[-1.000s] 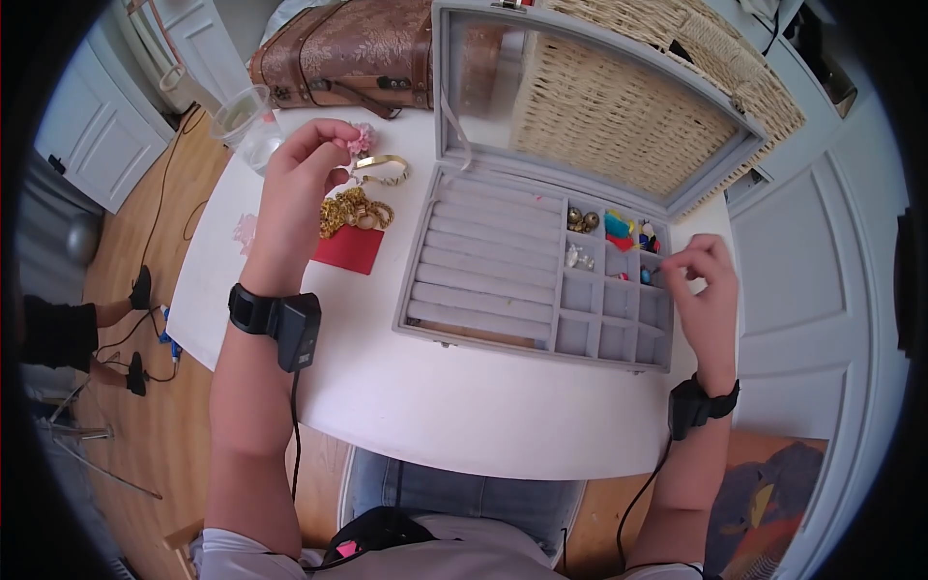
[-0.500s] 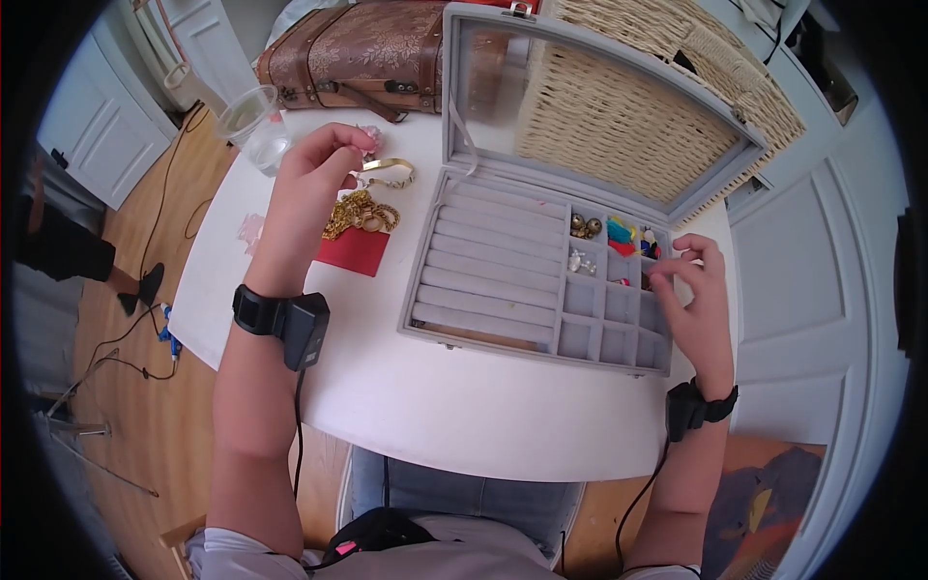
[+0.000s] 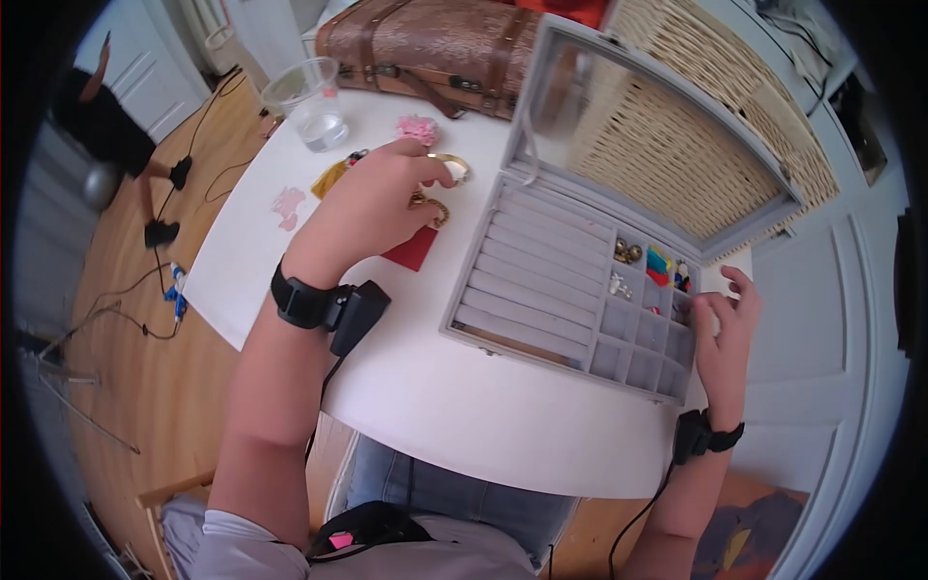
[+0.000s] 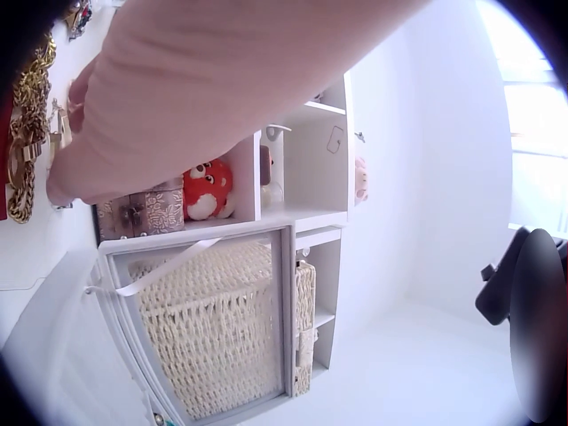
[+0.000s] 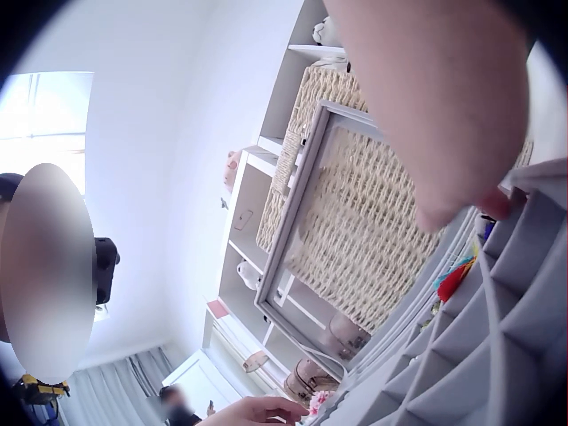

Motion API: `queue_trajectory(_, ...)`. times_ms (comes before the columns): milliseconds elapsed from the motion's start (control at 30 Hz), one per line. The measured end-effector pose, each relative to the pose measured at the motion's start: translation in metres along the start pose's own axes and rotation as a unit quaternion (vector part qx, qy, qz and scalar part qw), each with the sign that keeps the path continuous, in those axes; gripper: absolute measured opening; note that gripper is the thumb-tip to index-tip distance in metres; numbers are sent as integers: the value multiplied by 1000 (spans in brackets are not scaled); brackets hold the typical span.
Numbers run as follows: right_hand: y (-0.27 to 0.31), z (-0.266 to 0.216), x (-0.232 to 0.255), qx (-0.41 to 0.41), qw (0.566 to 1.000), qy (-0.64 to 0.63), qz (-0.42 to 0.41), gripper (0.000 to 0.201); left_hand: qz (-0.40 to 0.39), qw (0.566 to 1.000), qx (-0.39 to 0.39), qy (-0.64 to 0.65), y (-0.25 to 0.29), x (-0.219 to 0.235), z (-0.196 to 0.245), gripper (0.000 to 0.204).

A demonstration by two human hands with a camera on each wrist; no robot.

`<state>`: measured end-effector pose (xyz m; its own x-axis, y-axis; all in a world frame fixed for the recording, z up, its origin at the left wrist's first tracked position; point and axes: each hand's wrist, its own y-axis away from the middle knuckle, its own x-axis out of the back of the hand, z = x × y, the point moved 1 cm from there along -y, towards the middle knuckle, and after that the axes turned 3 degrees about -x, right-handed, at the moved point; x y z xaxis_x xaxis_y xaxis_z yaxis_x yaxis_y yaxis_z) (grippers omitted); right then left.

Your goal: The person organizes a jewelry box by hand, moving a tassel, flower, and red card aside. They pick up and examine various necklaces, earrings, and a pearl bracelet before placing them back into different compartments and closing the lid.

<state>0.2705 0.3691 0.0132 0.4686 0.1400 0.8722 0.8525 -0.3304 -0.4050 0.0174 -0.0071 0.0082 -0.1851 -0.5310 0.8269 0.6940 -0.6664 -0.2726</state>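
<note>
My left hand point(image 3: 382, 198) reaches over the jewellery at the back left of the table, thumb and index finger spread apart. Just past its fingertips lies a gold bangle point(image 3: 456, 166), and a gold chain point(image 3: 440, 215) shows by the thumb. The left wrist view shows more gold chains point(image 4: 31, 115) beside the hand. Under the wrist side is a red card point(image 3: 411, 249). On the right, my right hand point(image 3: 725, 329) rests at the right rim of a grey jewellery box point(image 3: 541, 246) with its glass lid raised. Colourful earrings point(image 3: 659, 266) and brass-coloured beads point(image 3: 628, 251) sit in its compartments.
A pink flower point(image 3: 416, 129), a yellow tassel point(image 3: 331, 180) and a clear plastic cup point(image 3: 324, 126) stand around the left hand. Behind are a brown suitcase point(image 3: 435, 48) and a wicker basket point(image 3: 638, 135). Another person point(image 3: 111, 126) stands at far left.
My left hand has moved from beside the pink flower down over the gold jewellery, its thumb and index finger now apart. The right hand stays by the box's right side. The head view has shifted.
</note>
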Motion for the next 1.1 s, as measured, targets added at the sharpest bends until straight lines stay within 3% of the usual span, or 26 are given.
queue_trajectory(100,-4,6,0,-3,997,-69,21,17,8,999,-9,-42,6,-7,-13,31)
queue_trajectory(167,-2,-2,-2,0,997,-73,-6,14,0,995,-5,-95,7,-12,-17,32)
queue_trajectory(333,0,-11,-11,13,998,-53,-37,9,-58,994,34,-86,-3,-9,-16,25)
queue_trajectory(633,1,-15,-10,16,996,-74,-47,9,26,998,31,-52,-12,-4,-10,20)
queue_trajectory(700,0,-14,-9,19,996,-72,-45,9,74,994,29,74,-14,1,-9,19)
queue_trajectory(733,0,-14,-9,24,996,-70,-46,9,73,994,26,73,-15,0,-10,19)
queue_trajectory(800,0,-14,-8,27,996,-70,-46,9,151,939,67,303,-17,-3,-14,15)
queue_trajectory(833,1,-15,-8,31,996,-70,-48,9,149,939,66,302,-17,-1,-15,15)
queue_trajectory(900,1,-15,-9,33,996,-72,-45,9,151,874,59,457,-18,6,-13,17)
queue_trajectory(1067,1,-17,-7,38,996,-67,-46,10,146,827,91,536,-17,5,-14,19)
queue_trajectory(1100,1,-17,-8,45,996,-69,-46,10,112,823,88,549,-17,4,-15,21)
